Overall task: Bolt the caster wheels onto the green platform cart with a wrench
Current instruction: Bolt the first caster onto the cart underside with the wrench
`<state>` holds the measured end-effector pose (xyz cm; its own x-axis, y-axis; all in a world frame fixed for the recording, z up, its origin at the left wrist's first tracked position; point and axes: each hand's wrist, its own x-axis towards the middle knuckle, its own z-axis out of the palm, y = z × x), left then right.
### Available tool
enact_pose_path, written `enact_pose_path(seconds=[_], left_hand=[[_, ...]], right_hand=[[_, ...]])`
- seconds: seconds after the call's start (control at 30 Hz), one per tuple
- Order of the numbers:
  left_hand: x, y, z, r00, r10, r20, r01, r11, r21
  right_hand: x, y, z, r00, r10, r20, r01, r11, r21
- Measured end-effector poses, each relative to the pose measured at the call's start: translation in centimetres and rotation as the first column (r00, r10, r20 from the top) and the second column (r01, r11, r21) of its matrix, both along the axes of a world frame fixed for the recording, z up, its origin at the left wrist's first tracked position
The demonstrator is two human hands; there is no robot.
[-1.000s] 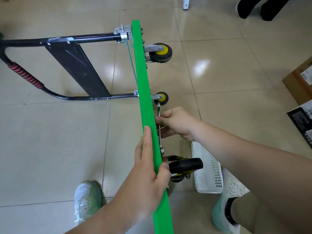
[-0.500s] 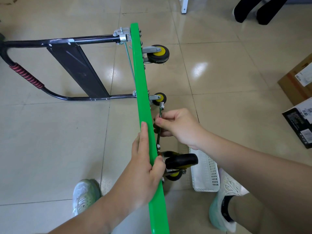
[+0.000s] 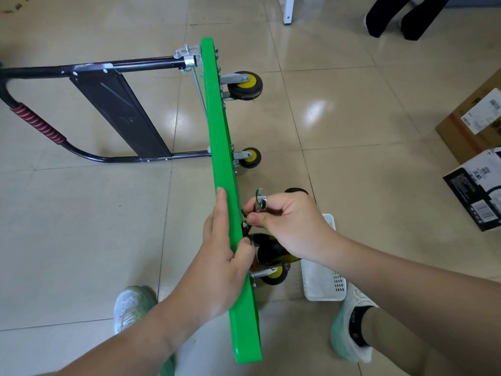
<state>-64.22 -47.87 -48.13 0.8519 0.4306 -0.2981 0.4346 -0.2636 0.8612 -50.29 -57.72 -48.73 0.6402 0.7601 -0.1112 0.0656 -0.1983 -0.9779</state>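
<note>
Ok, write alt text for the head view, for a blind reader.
A green platform cart stands on edge on a tiled floor; the left hand grips its upper edge while the right hand holds a wrench beside the nearest caster wheel. Two more casters sit farther along, and a white basket lies beside the right foot.

Bright, even room light; soft glare patches shine on the glossy floor tiles [image 3: 317, 111], whose grout lines bend toward the edges.

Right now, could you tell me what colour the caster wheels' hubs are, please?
Yellow hubs, seen best in head view.
</note>
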Motion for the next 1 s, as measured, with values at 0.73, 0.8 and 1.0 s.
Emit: enact_pose_path(seconds=[0.73,0.8,1.0], left_hand=[[-0.2,0.3,0.0,0.998,-0.054,-0.037,0.053,0.998,-0.017],[-0.3,0.5,-0.1,0.997,-0.065,-0.038,0.065,0.998,-0.002],[-0.3,0.5,-0.5,0.996,-0.059,-0.063,0.060,0.998,0.015]], right_hand=[[2.8,1.0,1.7,0.996,0.075,0.037,-0.073,0.996,-0.049],[3.4,0.9,2.4,0.998,0.062,0.006,-0.062,0.998,0.034],[6.0,2.8,2.3,0.977,-0.071,-0.201,0.084,0.995,0.053]])
